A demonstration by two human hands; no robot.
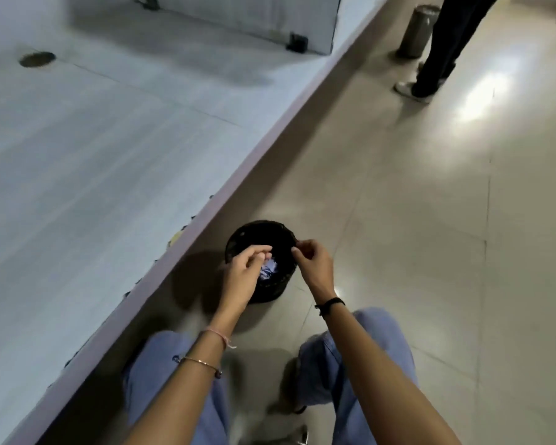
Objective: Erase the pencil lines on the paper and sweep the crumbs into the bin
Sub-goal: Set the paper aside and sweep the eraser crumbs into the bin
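A small black mesh bin (260, 233) stands on the tiled floor beside the table's edge, with some bluish-white scraps inside. Both hands hover over its opening. My left hand (244, 268) has its fingers pinched together above the bin's left side. My right hand (308, 259) is curled at the right rim, fingertips pressed together. Whether either hand holds crumbs is too small and blurred to tell. No paper or eraser is in view.
A long pale grey table (93, 149) fills the left, with a round cable hole (37, 59) and a white divider panel (238, 14) at the back. Another person's legs (443, 49) and a metal cylinder bin (419, 30) stand at the far right. My knees show below.
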